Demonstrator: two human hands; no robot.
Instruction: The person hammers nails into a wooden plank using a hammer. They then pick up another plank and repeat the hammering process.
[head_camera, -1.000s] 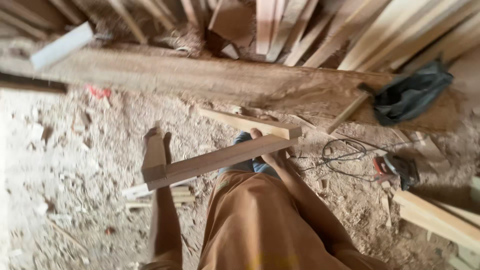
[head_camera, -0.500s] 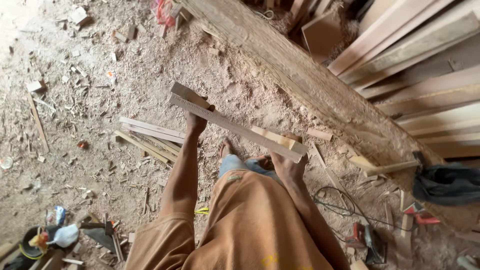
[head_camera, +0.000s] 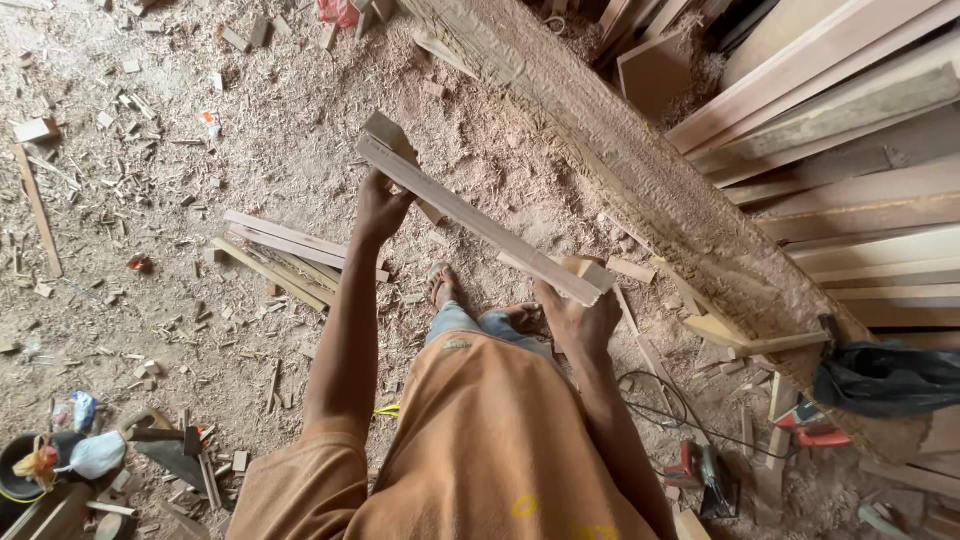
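I hold a pale squared wooden batten (head_camera: 480, 222) level in front of my chest, over the sawdust floor. My left hand (head_camera: 378, 208) grips it from below near its far left end. My right hand (head_camera: 578, 318) closes around its near right end. A short block sits across the batten's left tip. My orange shirt (head_camera: 480, 450) and sandalled feet (head_camera: 445, 290) show below the batten.
A long rough beam (head_camera: 640, 180) runs diagonally at right, with stacked planks (head_camera: 840, 140) behind it. Thin strips (head_camera: 280, 255) lie on the floor at left. A power tool (head_camera: 712, 478) with a cord, a black bag (head_camera: 885, 378) and scattered offcuts surround me.
The view has swung left and the beam now runs diagonally. The batten has turned with me and stays in both hands.
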